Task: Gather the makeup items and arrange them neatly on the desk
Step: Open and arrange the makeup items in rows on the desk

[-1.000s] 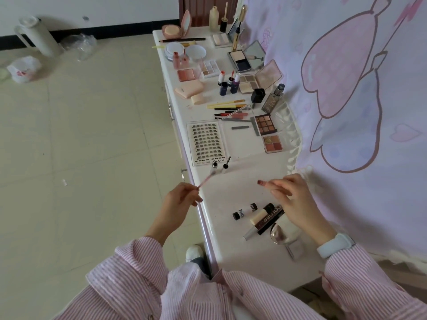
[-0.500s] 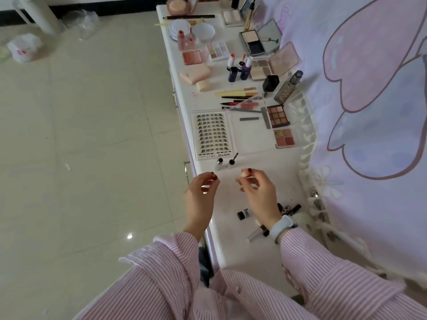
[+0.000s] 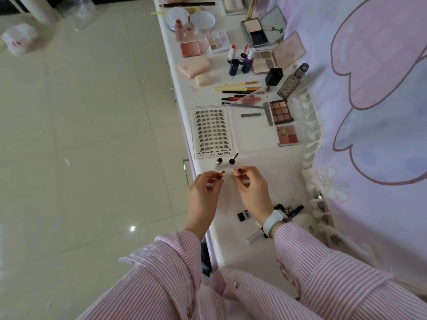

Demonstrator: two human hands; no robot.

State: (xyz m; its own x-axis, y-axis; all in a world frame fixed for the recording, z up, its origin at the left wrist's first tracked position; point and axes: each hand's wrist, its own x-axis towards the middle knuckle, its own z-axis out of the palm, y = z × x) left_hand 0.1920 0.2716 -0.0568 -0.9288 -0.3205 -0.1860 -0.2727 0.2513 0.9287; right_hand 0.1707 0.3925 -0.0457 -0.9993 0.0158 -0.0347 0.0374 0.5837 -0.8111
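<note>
My left hand (image 3: 203,195) pinches a thin applicator wand (image 3: 221,174) with a dark red tip. My right hand (image 3: 250,190) pinches a small pale tube (image 3: 238,173) a little to the right of that tip. Both hands hover close together over the white desk (image 3: 265,162), just in front of two small black-capped bottles (image 3: 224,161) and a clear tray of false lashes (image 3: 211,132). Behind my right wrist lie several dark tubes (image 3: 243,214), partly hidden by the arm.
Eyeshadow palettes (image 3: 280,112), pencils and brushes (image 3: 238,87), lipsticks (image 3: 240,62), sponges (image 3: 196,68) and compacts (image 3: 256,31) crowd the far half of the desk. A pink curtain (image 3: 369,112) hangs along the right side. The desk's left edge drops to a tiled floor (image 3: 92,135).
My left hand has drawn the wand in from the desk's left edge. My right hand left the tubes at the near end and came up beside it holding the pale tube.
</note>
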